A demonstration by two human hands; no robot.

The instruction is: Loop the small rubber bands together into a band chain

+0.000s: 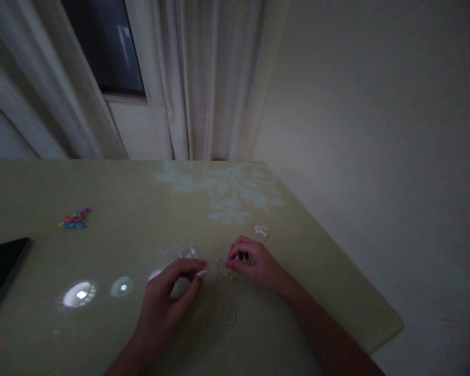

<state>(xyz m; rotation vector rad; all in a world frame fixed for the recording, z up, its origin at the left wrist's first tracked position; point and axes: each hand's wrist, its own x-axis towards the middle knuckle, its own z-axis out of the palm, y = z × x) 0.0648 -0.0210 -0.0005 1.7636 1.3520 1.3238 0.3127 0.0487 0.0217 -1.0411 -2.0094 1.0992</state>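
Bare forearms [131, 352] lie closest to the camera, rising from the bottom edge of the frame over a pale table [274, 344]. From my distant seat I read leftmost first: at the left edge rests a dark, flat device [3, 271], and right of it, higher up, a small heap of colourful pieces [75, 220]; both sit well apart from the fingers, so neither crowds the work.

Left of centre, the left hand [162, 295] pinches a small white piece [202, 273] between thumb and forefinger. I would make that hold light. Just beyond this hand, partly hidden, is a clear box [182, 253]; a level wrist should spare it a nudge.

Mid-frame, a loose ring [215, 245] lies above a little pile of rings [226, 272], and another pale ring [230, 316] lies below. The right hand [260, 263] has thumb and forefinger tips close together at the pile's upper edge; whether they grip anything I cannot tell. Things this small call for fingertips alone, I judge, handled singly so neighbours don't scatter. White bits [261, 230] lie near its knuckles; I would steer clear of them in this dim light.
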